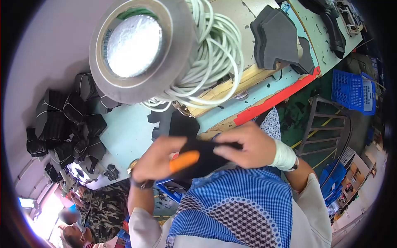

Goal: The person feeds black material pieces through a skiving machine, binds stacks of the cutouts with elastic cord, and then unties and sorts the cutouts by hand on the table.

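Left hand and right hand pinch black sheet, likely mid-work. String-tied bundles look done; grey panel stack loose.

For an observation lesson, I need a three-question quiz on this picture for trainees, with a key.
1. What does the left hand wear on one finger?
A) a silver thimble
B) an orange cover
C) a green bandage

2. True or false: the right hand touches the black piece.

3. Fill in the colour: the wrap at the right wrist is ____.

Key: 1. B; 2. True; 3. white.
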The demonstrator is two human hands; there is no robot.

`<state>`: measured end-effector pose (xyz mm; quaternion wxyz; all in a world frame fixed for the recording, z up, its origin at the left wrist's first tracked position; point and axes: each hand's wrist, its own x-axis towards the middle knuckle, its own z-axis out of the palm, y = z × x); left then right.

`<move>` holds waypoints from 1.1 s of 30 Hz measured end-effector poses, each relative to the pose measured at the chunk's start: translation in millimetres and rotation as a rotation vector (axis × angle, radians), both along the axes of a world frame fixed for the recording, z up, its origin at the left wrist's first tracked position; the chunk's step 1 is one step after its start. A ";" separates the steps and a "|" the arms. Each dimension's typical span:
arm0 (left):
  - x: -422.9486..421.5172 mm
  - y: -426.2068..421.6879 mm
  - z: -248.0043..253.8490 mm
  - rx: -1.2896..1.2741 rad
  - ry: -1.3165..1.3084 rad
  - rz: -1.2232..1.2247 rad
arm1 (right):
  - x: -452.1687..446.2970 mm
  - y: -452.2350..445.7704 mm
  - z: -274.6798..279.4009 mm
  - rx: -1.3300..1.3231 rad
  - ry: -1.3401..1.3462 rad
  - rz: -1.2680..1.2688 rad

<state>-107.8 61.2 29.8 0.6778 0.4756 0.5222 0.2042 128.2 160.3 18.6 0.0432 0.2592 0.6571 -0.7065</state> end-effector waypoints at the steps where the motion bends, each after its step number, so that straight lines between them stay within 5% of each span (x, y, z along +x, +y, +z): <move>1: 12.7 -3.0 -14.7 -0.210 -0.203 0.289 | 4.2 -0.8 -3.4 0.112 0.045 -0.212; 5: -16.6 10.1 -31.0 -0.612 -0.330 0.284 | 13.4 -3.8 -44.9 -0.080 -0.040 -0.622; 9: -53.9 26.8 -39.4 -0.452 -0.125 0.363 | -15.1 -11.3 -80.9 -0.300 -0.004 -0.758; 13: -34.8 42.0 -56.4 -0.441 0.250 0.230 | 2.2 -1.5 -45.1 -0.309 -0.163 -0.804; 15: -25.2 48.5 -70.7 -0.232 0.250 0.230 | 5.1 -7.9 -38.9 -0.277 0.016 -0.972; 17: 10.0 78.8 -45.3 -0.371 0.358 0.161 | 7.2 9.4 -18.8 0.177 -0.068 -0.833; 18: -14.3 11.3 -134.7 -0.478 -0.208 0.841 | 4.3 24.5 -7.5 0.619 0.025 -0.667; 19: 19.4 59.9 -54.6 -0.143 0.080 0.308 | -4.4 31.6 6.8 0.707 0.057 -0.603; 21: 39.7 55.2 -41.7 -0.305 0.036 0.352 | -5.3 34.0 23.1 0.911 0.132 -0.540; 23: 54.8 39.4 -33.0 -0.491 -0.229 0.263 | 7.1 11.2 25.4 0.693 0.154 -0.903; 24: 62.5 31.9 -30.7 -0.493 -0.234 0.277 | 16.6 -3.4 28.6 0.377 0.138 -0.947; 25: 70.0 25.6 -28.9 -0.296 -0.190 0.412 | 32.3 -7.9 26.2 0.263 0.061 -0.667; 26: 72.9 21.9 -28.3 -0.097 -0.141 0.534 | 31.3 -15.9 20.6 0.018 0.008 -0.662; 28: 52.1 17.4 -35.6 -0.167 -0.212 0.437 | 25.1 -14.2 15.9 -0.344 -0.029 -0.730; 30: 22.4 13.1 -42.2 -0.262 -0.183 0.190 | 21.0 0.9 -8.2 -0.333 -0.030 -0.611; 33: 8.1 6.9 -31.2 -0.335 -0.148 0.319 | 5.4 13.0 -21.0 -0.437 -0.118 -0.470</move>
